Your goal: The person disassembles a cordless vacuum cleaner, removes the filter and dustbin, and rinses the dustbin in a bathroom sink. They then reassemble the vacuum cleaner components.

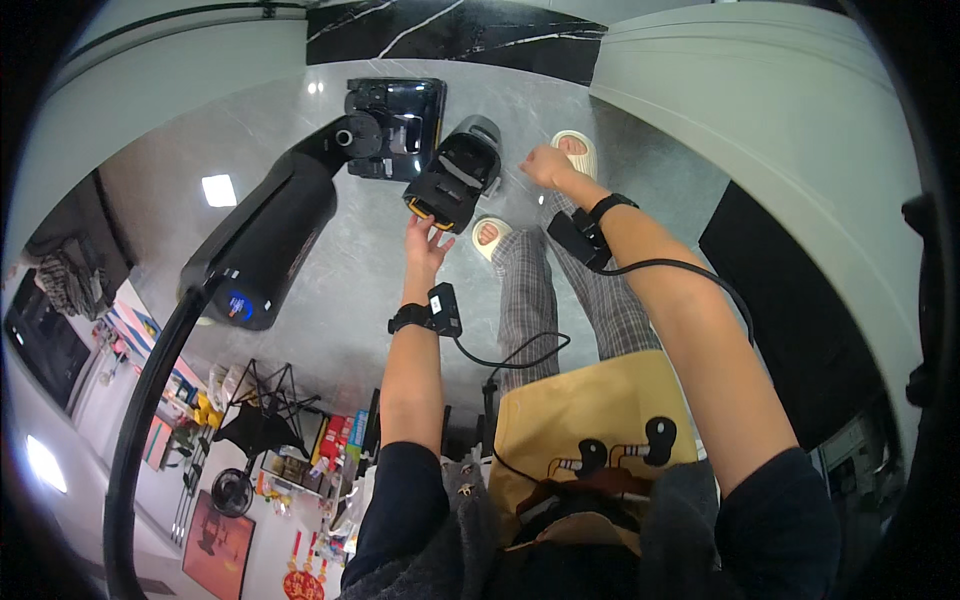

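Observation:
A black plastic unit (457,176) with a grey end and an orange-trimmed edge lies tilted across the grey floor in front of my feet. My left hand (426,244) reaches its orange edge with the fingertips, the other fingers spread apart. Over on the right, my right hand (547,166) is curled, above my slipper and apart from the unit; nothing shows in it, and its underside is hidden. Close to the unit's left side is the black floor head (401,127) of an upright floor cleaner. Its thick body (262,232) leans toward the lower left, with a lit blue display.
The cleaner's long handle (142,420) curves down the left side. Cream slippers (587,160) are on my feet. Pale curved panels (750,82) border the right, and a black marbled strip (457,30) the far end. Cables run from both wrist devices. A folding stool (262,420) stands lower left.

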Available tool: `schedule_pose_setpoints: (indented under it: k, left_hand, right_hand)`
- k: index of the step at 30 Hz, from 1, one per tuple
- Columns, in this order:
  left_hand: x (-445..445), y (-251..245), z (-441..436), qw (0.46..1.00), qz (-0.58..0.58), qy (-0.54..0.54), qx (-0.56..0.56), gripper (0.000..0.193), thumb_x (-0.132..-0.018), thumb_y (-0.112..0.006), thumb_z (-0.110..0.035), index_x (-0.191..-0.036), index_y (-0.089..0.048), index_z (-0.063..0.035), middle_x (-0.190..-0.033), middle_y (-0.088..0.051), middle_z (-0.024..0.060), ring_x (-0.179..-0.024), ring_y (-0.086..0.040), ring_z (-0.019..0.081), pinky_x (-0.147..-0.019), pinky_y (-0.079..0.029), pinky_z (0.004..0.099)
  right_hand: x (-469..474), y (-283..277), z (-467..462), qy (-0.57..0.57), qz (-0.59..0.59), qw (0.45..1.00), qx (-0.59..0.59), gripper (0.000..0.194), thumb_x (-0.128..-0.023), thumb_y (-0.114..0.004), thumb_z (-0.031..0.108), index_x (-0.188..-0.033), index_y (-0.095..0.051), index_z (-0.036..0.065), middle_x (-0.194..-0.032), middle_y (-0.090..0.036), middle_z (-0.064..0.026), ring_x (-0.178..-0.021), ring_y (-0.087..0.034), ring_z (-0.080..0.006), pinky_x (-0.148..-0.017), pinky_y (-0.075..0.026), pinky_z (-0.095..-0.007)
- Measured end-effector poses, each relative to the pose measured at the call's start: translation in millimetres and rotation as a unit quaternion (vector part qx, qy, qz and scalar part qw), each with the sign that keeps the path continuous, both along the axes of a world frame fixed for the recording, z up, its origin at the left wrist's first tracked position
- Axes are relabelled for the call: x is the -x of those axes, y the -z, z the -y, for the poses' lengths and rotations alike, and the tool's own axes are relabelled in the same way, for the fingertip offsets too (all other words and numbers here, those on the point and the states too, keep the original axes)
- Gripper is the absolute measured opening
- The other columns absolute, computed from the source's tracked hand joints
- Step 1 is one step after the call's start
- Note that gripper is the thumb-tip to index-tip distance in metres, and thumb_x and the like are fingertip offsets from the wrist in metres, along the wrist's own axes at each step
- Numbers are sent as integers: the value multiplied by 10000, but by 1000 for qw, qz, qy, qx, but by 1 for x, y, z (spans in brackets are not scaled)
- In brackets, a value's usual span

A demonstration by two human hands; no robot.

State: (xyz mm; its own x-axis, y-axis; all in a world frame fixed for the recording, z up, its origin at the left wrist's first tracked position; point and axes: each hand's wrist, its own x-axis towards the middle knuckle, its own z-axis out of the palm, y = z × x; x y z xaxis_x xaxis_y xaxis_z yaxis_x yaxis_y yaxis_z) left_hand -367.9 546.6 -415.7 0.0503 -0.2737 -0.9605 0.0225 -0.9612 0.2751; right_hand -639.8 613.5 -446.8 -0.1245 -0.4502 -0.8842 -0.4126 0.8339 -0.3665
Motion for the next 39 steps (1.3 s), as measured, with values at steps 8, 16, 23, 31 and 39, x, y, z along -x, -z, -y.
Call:
schedule_pose_setpoints:
  k: [8, 16, 23, 31, 39]
  left_hand:
    - [-1, 7, 10, 970, -206, -129, -19, 424, -740, -419, 15, -1154, -436, -76, -1140, -510, 112, -1070, -486, 287, -902, -386, 480]
    - [5, 4, 5, 990, -130, -62, -6, 426, -807, -439, 77, -1191, -433, -108, -1157, -528, 88, -994, -554, 245, -791, -474, 393]
    - [5, 6, 1, 987, -143, -71, 27, 445, -799, -422, 117, -1188, -433, -98, -1159, -524, 98, -1013, -549, 254, -816, -484, 406]
    - [0, -5, -14, 984, -129, -124, 17, 459, -788, -423, 103, -1188, -442, -120, -1132, -532, 99, -1015, -547, 252, -819, -491, 402]
    - [2, -77, -28, 979, -108, -170, -18, 328, -878, -487, -74, -1203, -449, -48, -1150, -542, 90, -1031, -547, 223, -871, -476, 362]
  right_hand:
    - [-22, 42, 22, -7, 50, 998, 46, 586, -819, -535, 381, -1233, -419, -17, -1125, -533, -262, -1063, -507, -383, -900, -404, -411]
    - [-46, 57, 43, -37, 27, 998, 50, 436, -820, -555, 296, -1132, -448, 11, -1027, -579, -244, -977, -552, -384, -837, -448, -427]
    - [-56, 69, 48, -124, -13, 992, 13, 234, -764, -583, 150, -933, -590, -12, -951, -605, -240, -920, -583, -373, -783, -483, -410]
    - [-46, 56, 32, -51, -49, 996, 59, 210, -734, -558, 75, -914, -572, -32, -915, -598, -264, -890, -577, -404, -772, -481, -432]
    - [-22, -17, 20, -20, -64, 993, 98, 193, -764, -491, 40, -933, -525, -47, -864, -590, -275, -849, -568, -427, -751, -469, -467]
